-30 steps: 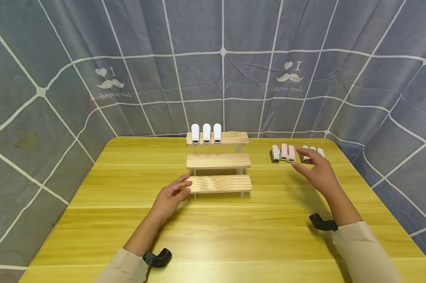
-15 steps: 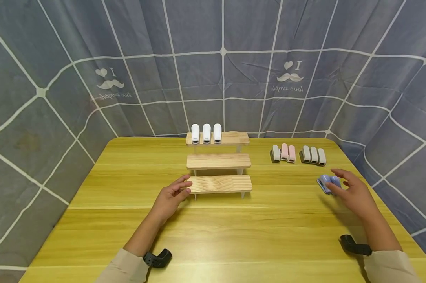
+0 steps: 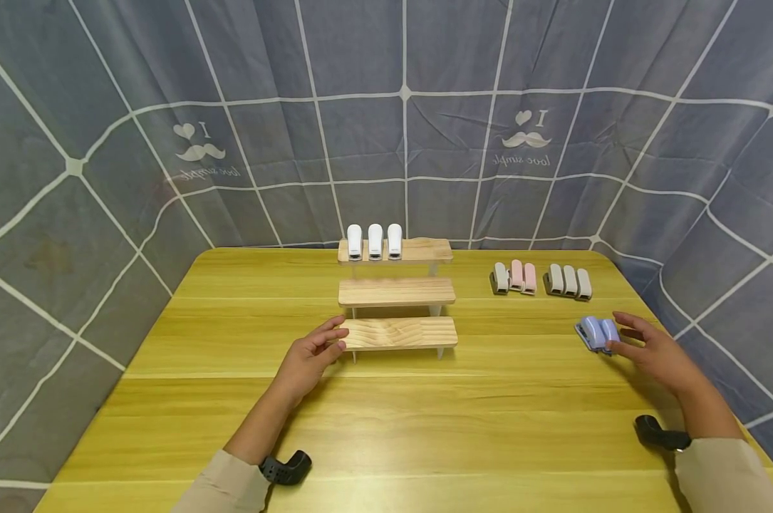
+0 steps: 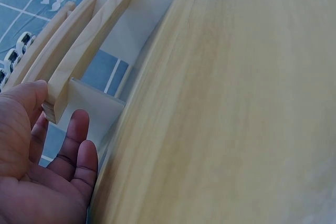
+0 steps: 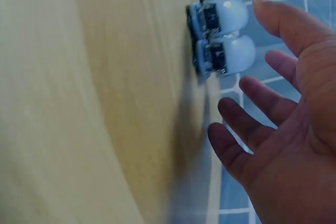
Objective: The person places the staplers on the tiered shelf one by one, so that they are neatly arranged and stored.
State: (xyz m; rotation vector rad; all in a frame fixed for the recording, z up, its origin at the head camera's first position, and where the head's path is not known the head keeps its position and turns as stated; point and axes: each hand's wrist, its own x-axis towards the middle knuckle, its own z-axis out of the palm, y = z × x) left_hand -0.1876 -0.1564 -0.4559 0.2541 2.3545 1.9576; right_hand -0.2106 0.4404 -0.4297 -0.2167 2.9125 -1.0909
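Observation:
My left hand (image 3: pixel 305 360) holds the left end of the lowest board (image 3: pixel 399 333) of a three-tier wooden display stand, thumb and fingers either side of the board's end in the left wrist view. On the table's right side my right hand (image 3: pixel 665 360) hovers beside two small blue staplers (image 3: pixel 599 333). Its thumb and fingers are spread apart, and in the right wrist view a gap shows between them and the blue staplers (image 5: pixel 233 35). Three white staplers (image 3: pixel 375 242) stand in a row on the top board, towards its left.
Behind the blue staplers lie three pale grey staplers (image 3: pixel 569 281). Left of those sit another pale one (image 3: pixel 499 278) and two pink staplers (image 3: pixel 523 276). A grey checked curtain (image 3: pixel 450 142) hangs round the back and sides of the wooden table (image 3: pixel 386 427).
My right hand has moved from above the pale staplers towards me and to the right, then slightly further right beside the blue ones. The left hand has stayed put.

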